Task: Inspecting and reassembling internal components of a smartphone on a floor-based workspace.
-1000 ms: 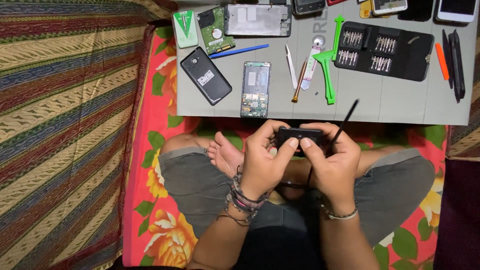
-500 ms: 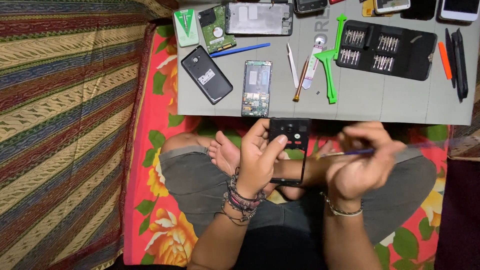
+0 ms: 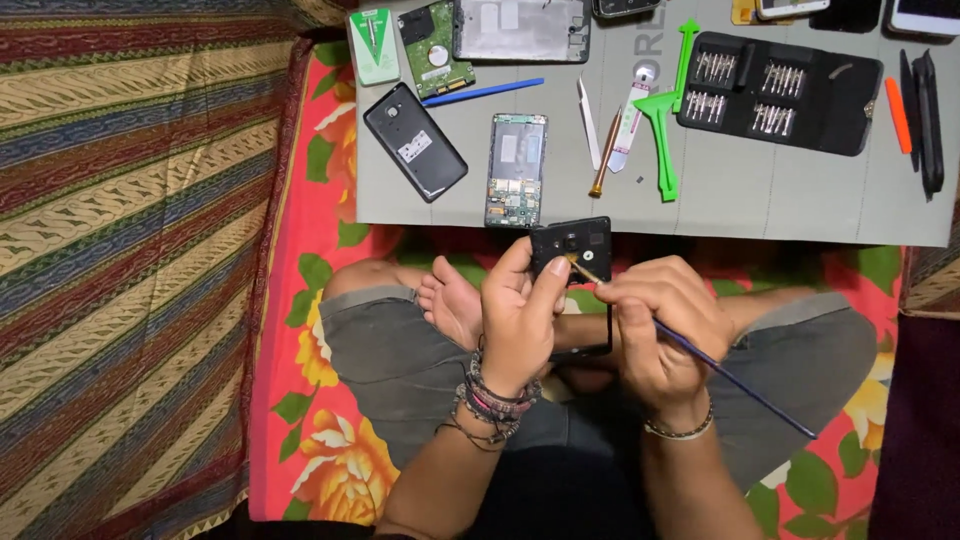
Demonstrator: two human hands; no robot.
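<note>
Person cross-legged by a grey mat (image 3: 800, 215) probed a phone body.
Left hand (image 3: 515, 320) gripped the black phone body (image 3: 572, 250) upright over the lap; right hand (image 3: 660, 325), just to its right, pinched a thin blue tool (image 3: 735, 385), shaft slanting down-right, tip touching the phone's upper back.

- grey mat (image 3: 800, 200) across the top, laid over a red floral sheet (image 3: 300, 440)
- black phone back cover (image 3: 414, 141) lying tilted at the mat's left
- bare phone board frame (image 3: 517, 169) just right of it
- hard drive (image 3: 436, 47) and blue pen (image 3: 482, 92) above those
- green plastic tool (image 3: 664, 135) beside a black bit case (image 3: 779, 91), open
- orange pry tool (image 3: 898, 114) at far right
- striped cloth (image 3: 120, 250) on the left
</note>
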